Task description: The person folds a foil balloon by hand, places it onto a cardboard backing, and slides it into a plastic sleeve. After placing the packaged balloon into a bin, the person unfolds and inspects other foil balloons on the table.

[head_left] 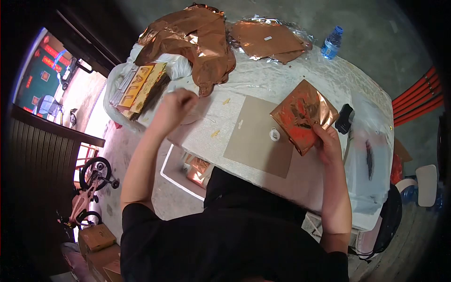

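My right hand [326, 143] grips the lower right edge of a square, folded copper-coloured foil packet [305, 113], thumb on top. The packet is tilted above a grey-brown board [256, 141], which lies flat near the table's front edge. A small white ring-shaped piece [274, 134] rests on that board. My left hand [176, 107] is raised over the left part of the table with its fingers curled together. Whatever may be between those fingers is too small to make out. Small yellow pieces [215, 133] lie on the white table cover between my hands.
Crumpled copper foil [202, 42] and flat foil sheets in clear wrap [268, 37] lie at the back. A water bottle [331, 43] stands back right, a black object [345, 118] on the right. A yellow lettered stack [138, 87] sits left; a white bin [181, 181] is below the edge.
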A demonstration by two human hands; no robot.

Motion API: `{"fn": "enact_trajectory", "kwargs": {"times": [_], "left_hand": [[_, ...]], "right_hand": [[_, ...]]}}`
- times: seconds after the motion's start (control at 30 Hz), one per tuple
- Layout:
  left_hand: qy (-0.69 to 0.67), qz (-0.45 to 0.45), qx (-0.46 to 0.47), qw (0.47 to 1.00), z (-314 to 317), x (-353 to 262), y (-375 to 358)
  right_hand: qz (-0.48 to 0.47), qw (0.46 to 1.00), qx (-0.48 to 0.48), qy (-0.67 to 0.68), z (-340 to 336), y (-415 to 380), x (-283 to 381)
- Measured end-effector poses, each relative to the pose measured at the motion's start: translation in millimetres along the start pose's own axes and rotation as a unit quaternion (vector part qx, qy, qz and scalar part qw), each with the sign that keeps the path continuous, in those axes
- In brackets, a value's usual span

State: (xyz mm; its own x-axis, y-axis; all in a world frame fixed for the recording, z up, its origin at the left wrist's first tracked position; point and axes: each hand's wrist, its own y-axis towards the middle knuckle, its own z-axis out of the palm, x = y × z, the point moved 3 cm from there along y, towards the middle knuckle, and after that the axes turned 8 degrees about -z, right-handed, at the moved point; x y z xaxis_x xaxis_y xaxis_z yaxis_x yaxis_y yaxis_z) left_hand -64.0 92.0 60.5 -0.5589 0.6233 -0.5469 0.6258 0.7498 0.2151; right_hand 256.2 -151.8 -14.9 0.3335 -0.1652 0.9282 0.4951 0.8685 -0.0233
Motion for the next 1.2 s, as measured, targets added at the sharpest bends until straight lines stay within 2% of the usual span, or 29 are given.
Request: {"fn": "enact_trajectory", "kwargs": {"times": [0.03, 0.17, 0.27, 0.33, 0.5, 0.53, 0.57, 0.63, 0.7, 0.77, 0.9, 0.97, 1.03, 1.07, 1.17, 1.2], "left_hand": [[0.055, 0.004, 0.026, 0.998, 9, -2, -5], [0.118, 0.021, 0.026, 0.992, 32, 17, -20], [0.066, 0.025, 0.038, 0.997, 28, 17, -26], [0.049, 0.028, 0.041, 0.998, 28, 23, -27], [0.128, -0.003, -0.038, 0.991, 26, 32, -11], [0.159, -0.018, -0.010, 0.987, 20, 29, -8], [0.153, -0.011, -0.006, 0.988, 18, 25, -7], [0.283, 0.047, -0.086, 0.954, 16, 9, -12], [0.274, 0.040, -0.088, 0.957, 22, -7, -13], [0.192, 0.070, -0.113, 0.972, 29, -28, -19], [0.057, 0.055, -0.111, 0.991, 48, -53, -23], [0.054, 0.047, -0.118, 0.990, 51, -53, -21], [0.132, -0.017, -0.065, 0.989, 55, -43, -19], [0.131, -0.015, -0.065, 0.989, 57, -44, -20], [0.095, 0.032, -0.053, 0.994, 69, -52, -27], [0.012, 0.096, -0.017, 0.995, 82, -59, -29]], "right_hand": [[0.002, 1.000, -0.004, -0.001, 0, 0, -1], [0.003, 1.000, -0.004, 0.000, 6, 0, 1], [0.004, 1.000, -0.009, -0.002, -3, 1, -4], [0.013, 0.999, 0.034, -0.010, -2, 2, -3], [0.004, 1.000, 0.007, -0.005, -2, 1, -4], [0.013, 1.000, 0.010, 0.007, -6, 2, -5], [0.012, 1.000, 0.002, 0.003, -9, 2, -5], [-0.015, 0.999, 0.014, 0.039, 0, 5, 1], [-0.014, 0.999, 0.017, 0.024, 11, 5, 10], [0.114, 0.989, 0.057, -0.073, 16, 3, 6], [0.150, 0.978, 0.047, -0.137, 62, 1, -1], [0.166, 0.953, 0.163, -0.196, 64, 8, -19], [0.179, 0.947, 0.159, -0.213, 62, 11, -21], [0.208, 0.943, 0.158, -0.204, 59, 11, -21], [0.238, 0.936, 0.152, -0.208, 54, 13, -18], [0.240, 0.934, 0.149, -0.221, 53, 13, -17]]}}
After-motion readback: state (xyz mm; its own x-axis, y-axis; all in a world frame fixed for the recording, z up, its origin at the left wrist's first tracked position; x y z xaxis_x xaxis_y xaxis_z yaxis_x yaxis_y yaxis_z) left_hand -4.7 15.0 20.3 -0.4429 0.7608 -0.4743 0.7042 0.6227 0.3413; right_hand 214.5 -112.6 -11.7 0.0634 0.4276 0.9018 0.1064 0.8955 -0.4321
